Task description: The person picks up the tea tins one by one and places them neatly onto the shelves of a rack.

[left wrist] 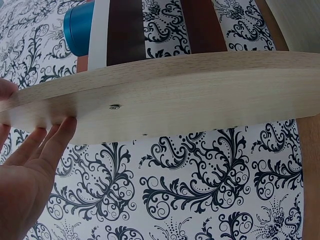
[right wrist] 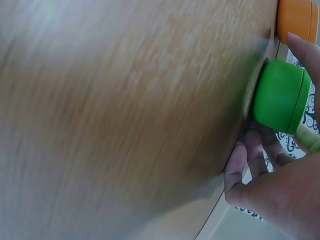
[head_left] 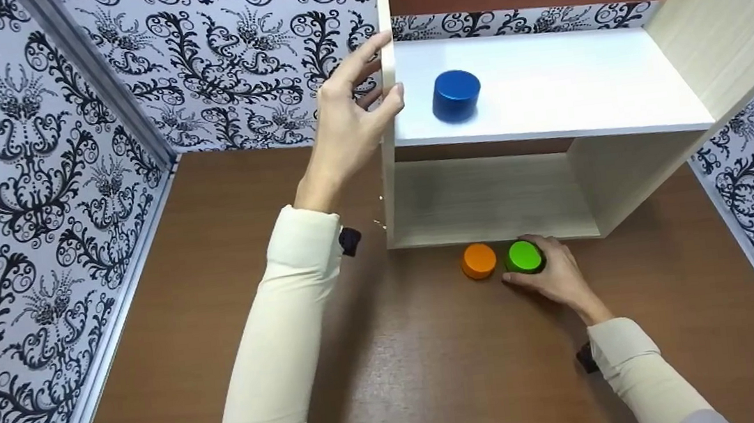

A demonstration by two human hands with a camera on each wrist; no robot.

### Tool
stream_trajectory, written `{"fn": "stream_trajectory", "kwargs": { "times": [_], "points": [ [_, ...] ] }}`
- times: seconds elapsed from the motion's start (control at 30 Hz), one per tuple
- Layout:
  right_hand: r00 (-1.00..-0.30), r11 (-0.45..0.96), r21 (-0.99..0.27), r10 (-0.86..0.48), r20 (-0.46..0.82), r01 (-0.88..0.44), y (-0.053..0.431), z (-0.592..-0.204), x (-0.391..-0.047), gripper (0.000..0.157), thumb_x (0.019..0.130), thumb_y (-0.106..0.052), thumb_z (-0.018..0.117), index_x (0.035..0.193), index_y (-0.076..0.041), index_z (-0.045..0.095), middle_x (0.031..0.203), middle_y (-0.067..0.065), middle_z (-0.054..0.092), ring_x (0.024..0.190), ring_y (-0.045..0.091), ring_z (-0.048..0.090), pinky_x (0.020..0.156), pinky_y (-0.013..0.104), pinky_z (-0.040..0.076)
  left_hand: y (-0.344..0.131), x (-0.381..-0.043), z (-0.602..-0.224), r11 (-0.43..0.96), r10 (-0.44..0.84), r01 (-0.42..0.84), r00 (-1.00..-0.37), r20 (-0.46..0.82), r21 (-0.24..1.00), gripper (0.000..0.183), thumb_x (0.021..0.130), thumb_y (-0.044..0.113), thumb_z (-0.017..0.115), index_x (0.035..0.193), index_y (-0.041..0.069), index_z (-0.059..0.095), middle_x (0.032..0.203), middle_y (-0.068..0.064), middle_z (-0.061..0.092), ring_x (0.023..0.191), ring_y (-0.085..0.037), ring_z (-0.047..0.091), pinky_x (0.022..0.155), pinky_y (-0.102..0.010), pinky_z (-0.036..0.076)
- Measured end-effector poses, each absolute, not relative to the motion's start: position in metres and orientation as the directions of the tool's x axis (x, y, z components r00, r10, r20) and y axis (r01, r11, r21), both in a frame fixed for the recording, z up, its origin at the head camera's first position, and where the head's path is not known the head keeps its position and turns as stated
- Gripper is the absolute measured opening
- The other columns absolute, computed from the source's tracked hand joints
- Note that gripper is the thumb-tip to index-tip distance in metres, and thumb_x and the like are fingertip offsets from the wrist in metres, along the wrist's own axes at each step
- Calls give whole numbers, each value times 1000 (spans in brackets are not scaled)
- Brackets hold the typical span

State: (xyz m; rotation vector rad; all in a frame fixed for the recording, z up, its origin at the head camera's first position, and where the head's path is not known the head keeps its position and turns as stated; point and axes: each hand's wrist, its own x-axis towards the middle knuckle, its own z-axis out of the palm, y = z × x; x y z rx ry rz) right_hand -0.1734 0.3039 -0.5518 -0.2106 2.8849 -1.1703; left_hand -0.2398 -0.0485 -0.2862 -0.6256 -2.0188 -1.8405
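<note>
My left hand [head_left: 352, 112] grips the left side panel [left wrist: 190, 95] of a small wooden shelf unit, thumb at its front edge and fingers against its outer face. My right hand [head_left: 555, 273] is around a green round container [head_left: 525, 257] with a lid seam, which stands upright on the table in front of the unit. In the right wrist view the thumb is on one side of the green container [right wrist: 280, 97] and the fingers are on the other. Just left of it stands an orange round container [head_left: 479, 261]. A blue round container [head_left: 456, 95] sits on the white upper shelf, near the left panel.
The shelf unit's white upper board [head_left: 559, 80] lies above a wooden lower compartment [head_left: 487, 196]. Its right side panel [head_left: 716, 36] slants outward in view. The brown table [head_left: 436, 373] spreads in front, and patterned walls [head_left: 19, 207] stand at the left and back.
</note>
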Motion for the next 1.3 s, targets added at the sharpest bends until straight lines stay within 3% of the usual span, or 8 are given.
{"fn": "stream_trajectory", "kwargs": {
  "times": [0.9,1.3],
  "points": [
    [-989,728,-673,-145,35,-131,305,-552,-171,66,80,-15,87,136,3,57,126,29,52,113,46,45,98,64,42,-49,-241,-287,82,93,532,-846,525,843,57,91,-4,68,145,6,53,146,-11,53,128,-21,56,102,-26,55],
    [-990,733,-669,-138,35,-126,305,-548,-167,66,82,-22,87,135,4,57,129,28,54,113,45,50,96,62,46,-48,-240,-287,72,97,530,-847,523,845,58,91,-5,68,146,7,53,149,-9,50,129,-21,55,102,-24,55]
  ]
}}
